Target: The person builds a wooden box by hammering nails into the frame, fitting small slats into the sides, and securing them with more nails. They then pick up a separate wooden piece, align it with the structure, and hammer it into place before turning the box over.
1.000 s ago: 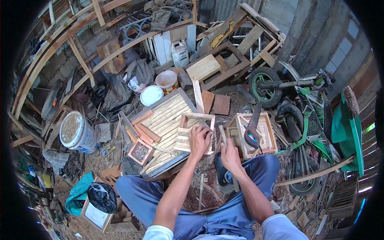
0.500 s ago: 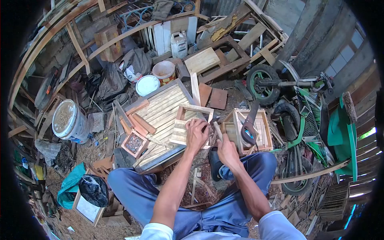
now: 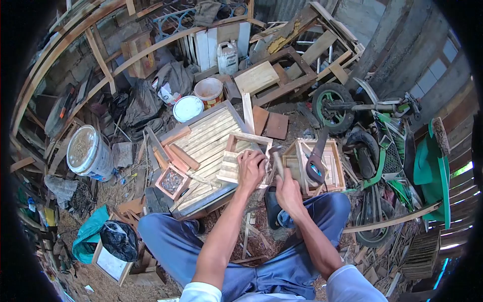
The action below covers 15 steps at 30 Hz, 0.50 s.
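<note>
In the head view, a small wooden box (image 3: 230,169) with slats over part of its top and an open section at the far end rests on the slatted panel (image 3: 211,126). My left hand (image 3: 251,170) is closed over its near right side, fingers bent; anything small under the fingertips is hidden. Just to the right, my right hand (image 3: 289,191) grips a hammer (image 3: 278,165) by its wooden handle. The hammer head is raised beside the box's right edge, apart from my left fingers.
A handsaw (image 3: 316,163) lies across a second wooden box (image 3: 336,173) at right. A small box of nails (image 3: 172,182) and wood offcuts (image 3: 184,157) sit on the panel's left. Buckets (image 3: 188,109) stand behind; a small green motorbike (image 3: 378,156) is at far right.
The hammer has tilted more upright, its head slightly away from the small box. My left hand keeps its place on the box. The whole view has shifted slightly.
</note>
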{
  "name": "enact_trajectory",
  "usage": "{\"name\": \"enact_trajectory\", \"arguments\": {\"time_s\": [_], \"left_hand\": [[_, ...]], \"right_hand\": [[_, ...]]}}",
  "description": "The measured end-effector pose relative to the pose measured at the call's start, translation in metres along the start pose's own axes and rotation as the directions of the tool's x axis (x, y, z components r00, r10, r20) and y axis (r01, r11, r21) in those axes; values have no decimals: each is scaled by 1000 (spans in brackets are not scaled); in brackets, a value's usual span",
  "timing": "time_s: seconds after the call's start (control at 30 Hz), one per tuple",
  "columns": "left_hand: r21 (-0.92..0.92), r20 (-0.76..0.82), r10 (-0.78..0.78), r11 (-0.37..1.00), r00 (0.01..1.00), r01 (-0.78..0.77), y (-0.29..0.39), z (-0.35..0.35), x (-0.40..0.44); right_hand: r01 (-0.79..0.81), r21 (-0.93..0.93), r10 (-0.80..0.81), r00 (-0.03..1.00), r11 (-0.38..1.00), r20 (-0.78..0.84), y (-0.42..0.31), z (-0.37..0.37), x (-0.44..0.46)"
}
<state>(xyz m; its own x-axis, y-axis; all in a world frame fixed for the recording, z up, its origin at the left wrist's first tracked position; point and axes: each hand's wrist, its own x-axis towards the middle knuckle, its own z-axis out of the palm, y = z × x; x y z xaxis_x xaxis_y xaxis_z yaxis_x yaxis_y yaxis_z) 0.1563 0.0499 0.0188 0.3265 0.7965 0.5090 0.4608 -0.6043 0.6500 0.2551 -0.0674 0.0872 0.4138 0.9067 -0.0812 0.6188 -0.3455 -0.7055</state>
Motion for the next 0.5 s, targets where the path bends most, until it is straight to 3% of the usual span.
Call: {"name": "enact_trajectory", "arguments": {"time_s": [0.13, 0.3, 0.4, 0.5], "left_hand": [[-35, 11, -19, 999, 1000, 20, 4, 0, -7], [-29, 2, -4, 1000, 1000, 5, -2, 0, -2], [-20, 8, 5, 1000, 1000, -5, 0, 0, -4], [-31, 27, -12, 999, 1000, 12, 1, -2, -4]], "right_hand": [[101, -64, -99, 995, 993, 30, 12, 7, 2], [24, 47, -21, 997, 999, -72, -6, 1, -2], [84, -27, -83, 995, 996, 59, 6, -1, 4], [3, 43, 0, 996, 999, -85, -6, 1, 0]]}}
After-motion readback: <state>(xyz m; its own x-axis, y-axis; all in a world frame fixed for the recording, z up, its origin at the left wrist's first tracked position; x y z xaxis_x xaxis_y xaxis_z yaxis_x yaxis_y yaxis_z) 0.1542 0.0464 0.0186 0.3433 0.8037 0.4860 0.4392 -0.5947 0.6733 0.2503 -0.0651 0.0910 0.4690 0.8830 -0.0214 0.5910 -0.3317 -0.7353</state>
